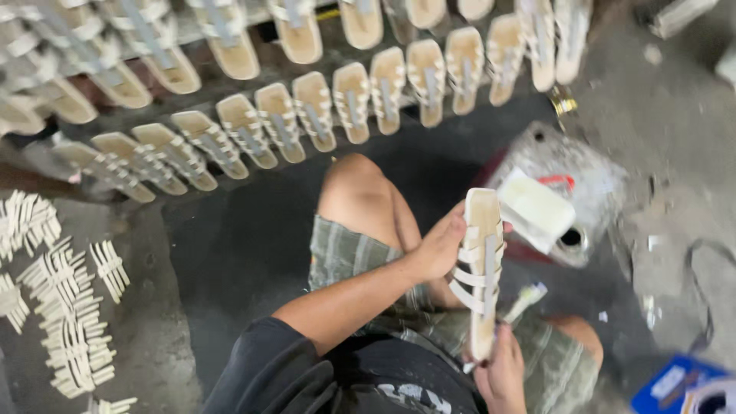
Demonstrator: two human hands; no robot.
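I hold a white strappy sandal upright over my lap. My left hand grips its upper side near the toe end. My right hand is closed around its heel end at the bottom. The sandal has a tan insole and several white cross straps. Just behind its tip a whitish rectangular block rests on a grey glue-crusted can.
Rows of similar tan-soled white sandals lie on racks across the top. Piles of loose white strap pieces cover the floor at left. A blue box sits at bottom right, a dark cord beside it.
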